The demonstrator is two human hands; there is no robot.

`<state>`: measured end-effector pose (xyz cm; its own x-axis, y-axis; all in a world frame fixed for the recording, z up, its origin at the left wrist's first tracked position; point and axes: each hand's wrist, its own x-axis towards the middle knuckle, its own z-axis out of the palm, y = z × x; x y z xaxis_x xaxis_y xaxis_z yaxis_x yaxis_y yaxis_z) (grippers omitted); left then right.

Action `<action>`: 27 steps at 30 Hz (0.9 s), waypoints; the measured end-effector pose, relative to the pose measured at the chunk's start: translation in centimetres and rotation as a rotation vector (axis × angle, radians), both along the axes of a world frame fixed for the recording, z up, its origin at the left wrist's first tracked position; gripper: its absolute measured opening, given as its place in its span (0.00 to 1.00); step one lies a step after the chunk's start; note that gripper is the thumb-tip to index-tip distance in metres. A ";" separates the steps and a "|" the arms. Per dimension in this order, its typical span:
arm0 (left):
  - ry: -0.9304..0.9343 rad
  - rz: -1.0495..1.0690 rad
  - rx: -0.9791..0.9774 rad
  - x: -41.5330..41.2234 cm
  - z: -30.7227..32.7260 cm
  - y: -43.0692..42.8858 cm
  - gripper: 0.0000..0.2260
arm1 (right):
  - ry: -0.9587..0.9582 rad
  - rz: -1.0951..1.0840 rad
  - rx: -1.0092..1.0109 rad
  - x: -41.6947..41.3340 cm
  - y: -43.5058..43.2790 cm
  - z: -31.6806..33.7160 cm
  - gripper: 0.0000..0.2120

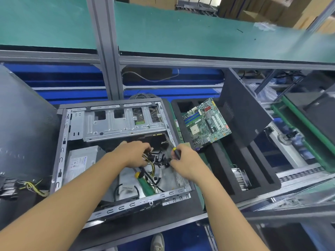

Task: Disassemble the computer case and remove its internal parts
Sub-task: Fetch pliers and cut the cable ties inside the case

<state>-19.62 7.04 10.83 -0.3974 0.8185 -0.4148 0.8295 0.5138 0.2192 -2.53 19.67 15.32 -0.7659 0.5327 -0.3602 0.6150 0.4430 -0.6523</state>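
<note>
Curled left hand (pixel 135 153) grips tangled black cables (pixel 159 158) inside steel case (pixel 62 142); right hand (pixel 187 164) clasps slim black-yellow tool (pixel 176 154).

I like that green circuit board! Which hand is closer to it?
Right. The right hand, gripping a black-handled tool, is just below-left of the green circuit board; the left hand grips cables farther left.

- I stand at a factory line for stripping down computers.
- Well beyond my right hand (pixel 186 163) runs a green conveyor belt (pixel 181 33) on aluminium framing (pixel 106 57), with cardboard boxes (pixel 268 11) stacked behind.
- Just right of that hand, a foam tray (pixel 220 160) holds a motherboard (pixel 206 122).
</note>
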 end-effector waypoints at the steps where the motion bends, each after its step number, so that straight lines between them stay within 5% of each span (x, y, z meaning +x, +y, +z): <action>1: -0.015 0.005 -0.032 -0.1 -0.5 -0.1 0.25 | 0.037 -0.052 -0.021 -0.1 -0.1 -0.2 0.04; 4: -0.042 0.017 -0.090 -0.3 -1.1 -0.5 0.22 | 0.124 -0.174 -0.069 0.0 -0.6 -0.7 0.04; 7: -0.157 0.035 -0.026 -0.8 -0.7 -1.3 0.15 | 0.245 -0.290 -0.326 0.0 -1.2 -1.1 0.05; 11: -0.441 0.151 0.235 -2.9 1.4 -3.0 0.11 | 0.319 -0.330 -0.418 -0.1 -1.3 -1.2 0.06; 16: -1.028 0.740 0.653 -4.8 1.9 -5.1 0.06 | 0.425 -0.252 -0.584 -0.5 -1.3 -0.7 0.03; 18: -1.162 0.739 0.690 -5.0 2.1 -5.8 0.06 | 0.454 -0.239 -0.612 -0.8 -1.6 -0.5 0.02; 22: -1.097 0.460 0.617 -4.4 3.6 -6.2 0.07 | 0.471 -0.167 -0.612 -1.6 -2.7 -0.1 0.02; 27: -1.037 0.455 0.661 -4.6 3.1 -6.0 0.06 | 0.485 -0.084 -0.593 -1.7 -2.9 0.9 0.07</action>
